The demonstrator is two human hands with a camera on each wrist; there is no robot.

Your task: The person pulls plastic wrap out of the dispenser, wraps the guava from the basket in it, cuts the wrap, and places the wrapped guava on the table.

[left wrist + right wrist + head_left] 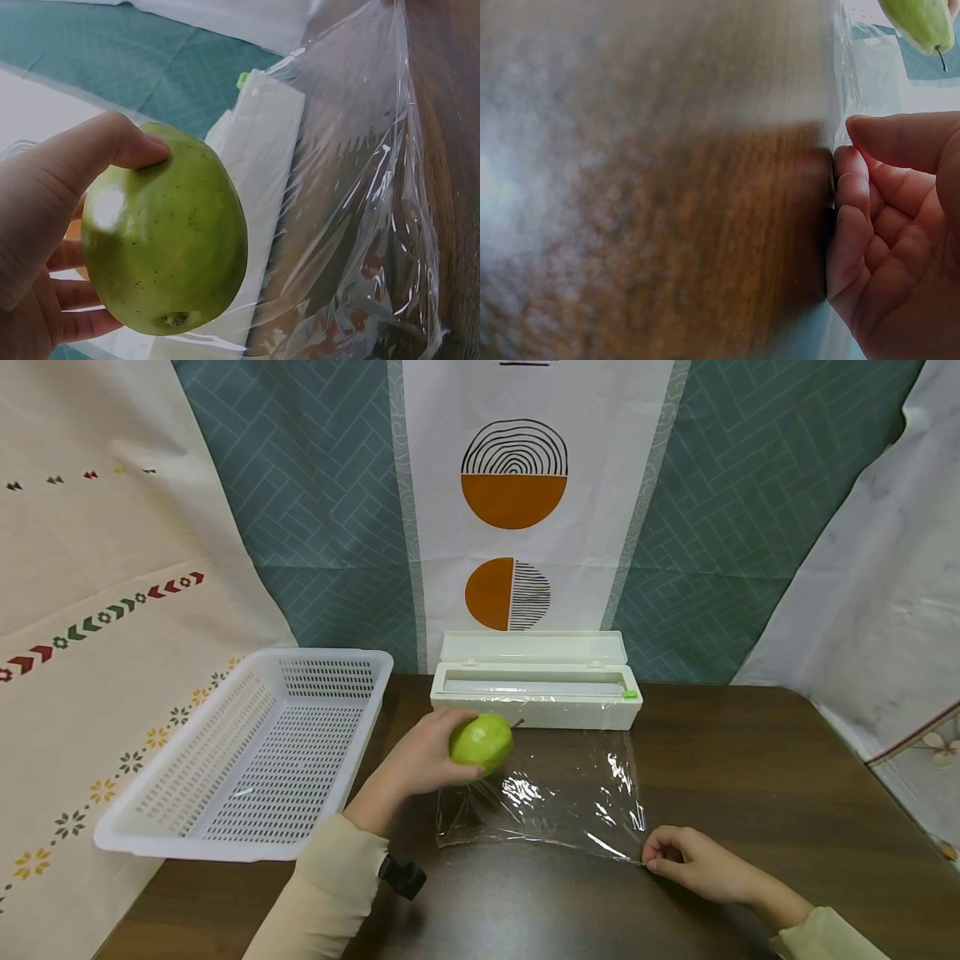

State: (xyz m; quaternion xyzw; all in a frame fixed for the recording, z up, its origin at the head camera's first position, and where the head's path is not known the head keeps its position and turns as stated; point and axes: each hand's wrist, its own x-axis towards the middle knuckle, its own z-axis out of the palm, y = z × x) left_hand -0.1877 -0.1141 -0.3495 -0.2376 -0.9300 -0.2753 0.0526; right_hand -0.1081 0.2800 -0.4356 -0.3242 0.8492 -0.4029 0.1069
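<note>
A green pear (482,745) with a dark stem is in my left hand (429,752), gripped between thumb and fingers above the left part of the plastic wrap. The left wrist view shows the pear (169,232) close up, blossom end toward the camera. The clear plastic wrap (555,802) stretches from the white dispenser box (536,714) toward me over the table. My right hand (693,862) pinches the wrap's near right corner between thumb and forefinger, low at the tabletop. The box's lid (532,647) stands raised, and a roll shows inside.
A white perforated plastic basket (277,768) stands on the left of the dark wooden table (750,760). A small green slider (629,694) sits at the right end of the box. Patterned cloths (330,485) hang behind and beside the table.
</note>
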